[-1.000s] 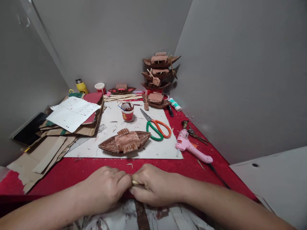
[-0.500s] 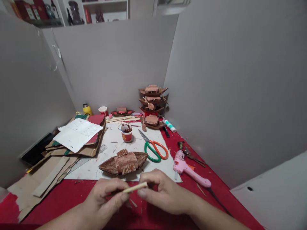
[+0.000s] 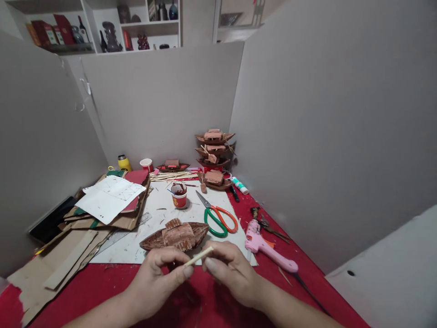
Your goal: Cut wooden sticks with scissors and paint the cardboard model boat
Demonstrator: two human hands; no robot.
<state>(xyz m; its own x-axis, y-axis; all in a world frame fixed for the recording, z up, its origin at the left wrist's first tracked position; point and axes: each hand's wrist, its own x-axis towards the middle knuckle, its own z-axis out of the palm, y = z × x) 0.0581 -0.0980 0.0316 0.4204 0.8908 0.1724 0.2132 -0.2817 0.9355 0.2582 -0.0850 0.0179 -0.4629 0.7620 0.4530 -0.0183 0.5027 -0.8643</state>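
My left hand [image 3: 164, 278] pinches a short pale wooden stick [image 3: 198, 257] between thumb and fingers. The stick slants up to the right, and its far end lies against the fingertips of my right hand [image 3: 230, 269], which are closed round it. Just beyond both hands, a brown model boat [image 3: 179, 235] with a ribbed canopy rests on the white sheet [image 3: 157, 218]. Scissors [image 3: 218, 218] with green and orange handles lie behind it to the right. A red paper cup [image 3: 179, 199] with brown paint inside stands near the middle of the sheet.
A pink glue gun [image 3: 269, 250] and pliers [image 3: 276, 231] lie at the right. Stacked model boats [image 3: 214, 148] stand at the back, beside thin sticks [image 3: 174, 176]. Cardboard [image 3: 68, 259] and a white paper [image 3: 109, 198] cover the left. Grey panels surround the red table [image 3: 112, 291].
Both hands have risen slightly with the stick, which tilts more steeply and now overlaps the boat's near side. The camera view has tipped upward, showing more shelf.
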